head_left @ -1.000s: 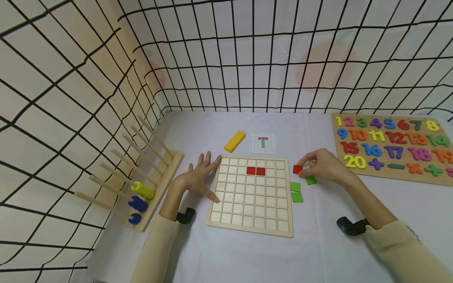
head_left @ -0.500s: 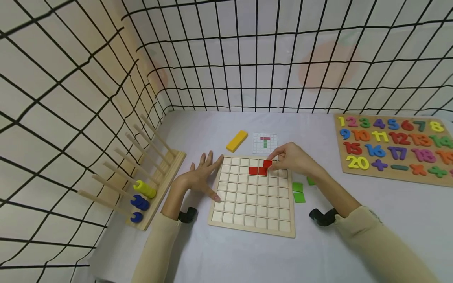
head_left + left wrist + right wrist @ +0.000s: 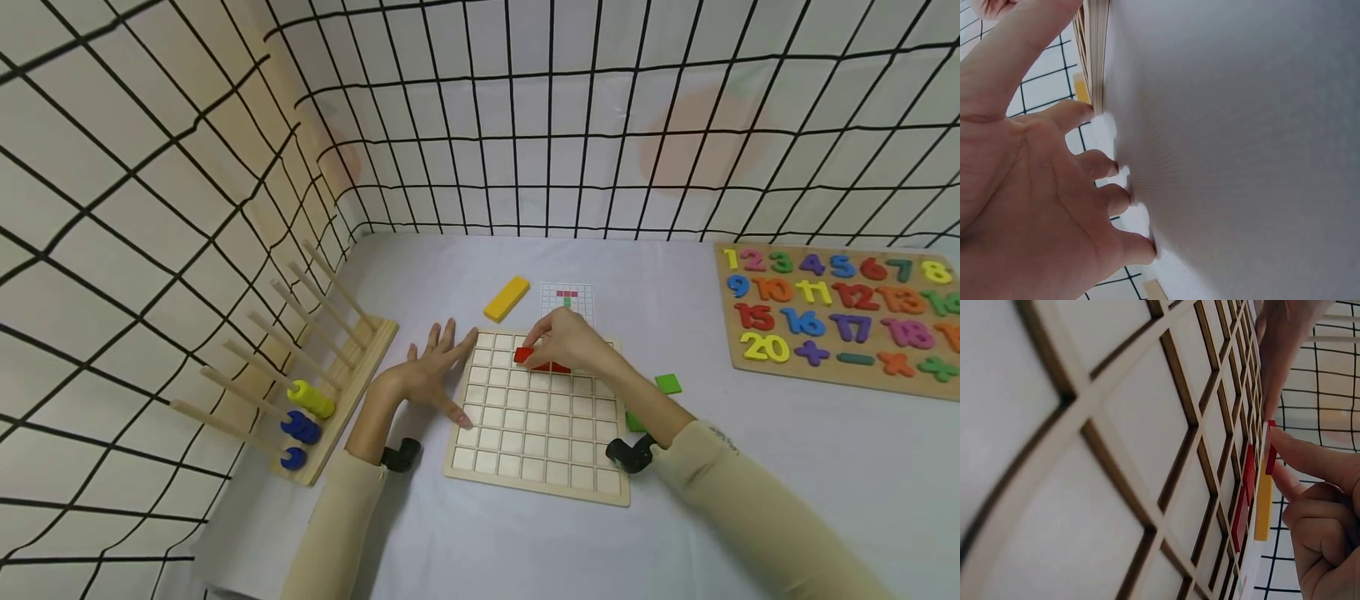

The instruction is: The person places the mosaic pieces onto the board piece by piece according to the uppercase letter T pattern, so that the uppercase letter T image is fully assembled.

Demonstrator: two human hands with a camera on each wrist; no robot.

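A wooden grid board [image 3: 536, 450] lies on the white table. My left hand [image 3: 423, 379] has its fingers spread at the board's left edge; in the left wrist view the index fingertip meets the board's side while the other fingertips rest on the cloth. Over the upper rows, my right hand [image 3: 576, 343] pinches a red square tile [image 3: 522, 356] between thumb and fingers. The right wrist view has this red tile [image 3: 1270, 450] raised slightly above the grid. Two red tiles [image 3: 1242, 512] sit in cells, partly covered by the right hand in the head view.
Green tiles [image 3: 667, 383] lie right of the board, partly behind the right forearm. Beyond the board are a yellow block [image 3: 507, 299] and a printed pattern card [image 3: 551, 302]. A peg rack [image 3: 348, 396] stands left, a number puzzle [image 3: 740, 364] lies right, and black wire mesh surrounds the back and left.
My right hand has picked up the red tile from beside the green ones and carried it left across the board, past the two placed red tiles. The left hand stays at the board's edge.
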